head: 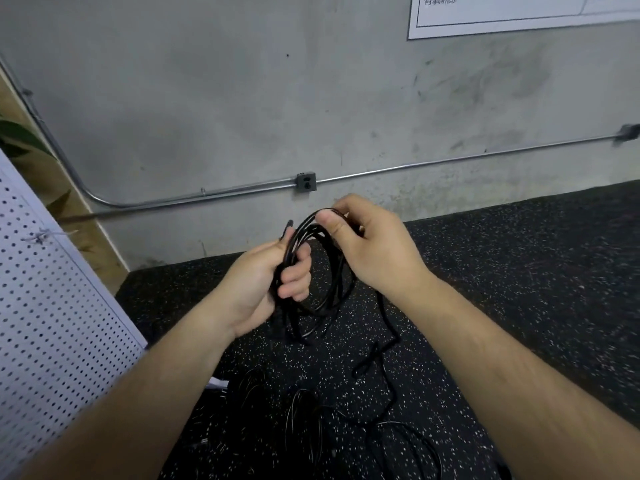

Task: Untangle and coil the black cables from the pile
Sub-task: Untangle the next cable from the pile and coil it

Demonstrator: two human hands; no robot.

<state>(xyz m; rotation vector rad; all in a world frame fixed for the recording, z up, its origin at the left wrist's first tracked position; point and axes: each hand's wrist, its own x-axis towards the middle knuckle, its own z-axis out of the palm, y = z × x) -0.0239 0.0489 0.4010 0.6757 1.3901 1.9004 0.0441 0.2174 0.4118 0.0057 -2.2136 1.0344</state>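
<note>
Both forearms enter from the lower edge and meet over the floor, a dark rubber surface flecked with white. Between them, low in view, lies the pile of black cables: thin, glossy strands in loose overlapping loops, hard to separate from the dark floor.

Held up in front of the wall is the coiled cable, a slim black lead wound into several roughly round turns that hang as an upright ring between the two hands. The left hand grasps the ring's left side, its fingers curled round the gathered strands. A short black end, probably a plug, sticks up just above this hand. The right hand pinches the top of the ring between thumb and fingers.

From below the right hand a loose tail of the same cable drops away, bends through a small loop near the floor and runs on towards the pile. Where it ends cannot be told.

Behind stands a grey concrete wall carrying a metal conduit and a small outlet box. A white perforated panel leans at the left, with a green leaf above it. A white printed sheet is fixed at upper right.
</note>
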